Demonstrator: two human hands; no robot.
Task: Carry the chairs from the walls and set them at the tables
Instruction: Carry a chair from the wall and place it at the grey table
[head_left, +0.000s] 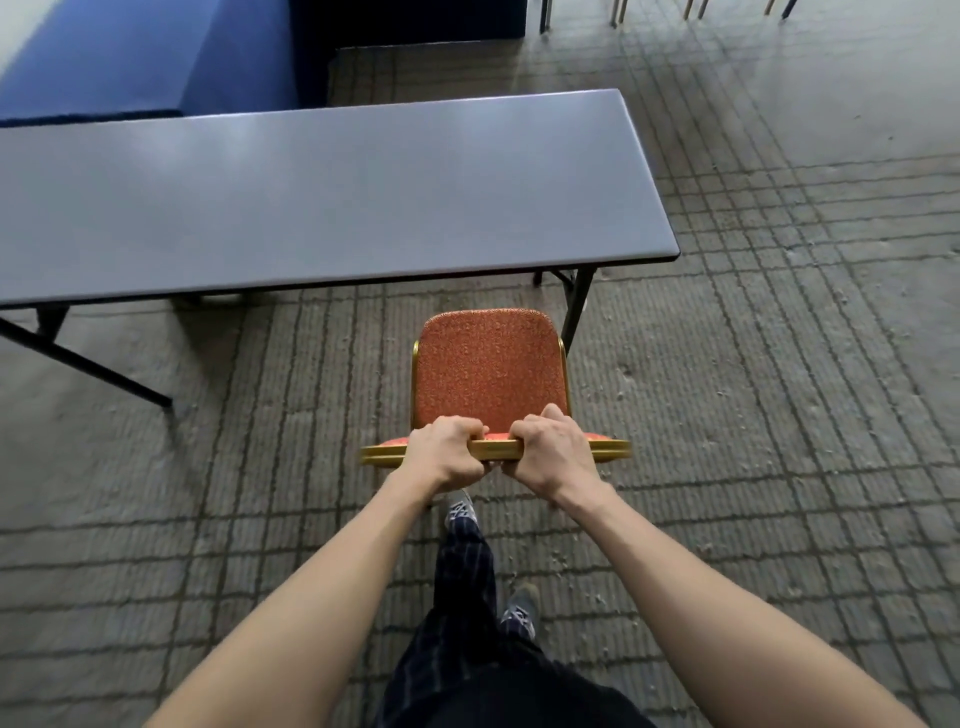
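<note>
A chair (491, 369) with a red patterned seat and a gold metal frame is in front of me, its seat facing a long grey folding table (322, 192). My left hand (445, 453) and my right hand (555, 450) both grip the top rail of the chair's back, side by side. The seat's front edge lies just short of the table's near edge, beside its right leg. The chair's legs are hidden under the seat and my hands.
The table's black folding legs (577, 306) stand at the right end and at the left. A blue upholstered block (130, 57) sits beyond the table. More chair legs (696, 8) show at the top right. Patterned carpet (779, 364) stretches to the right.
</note>
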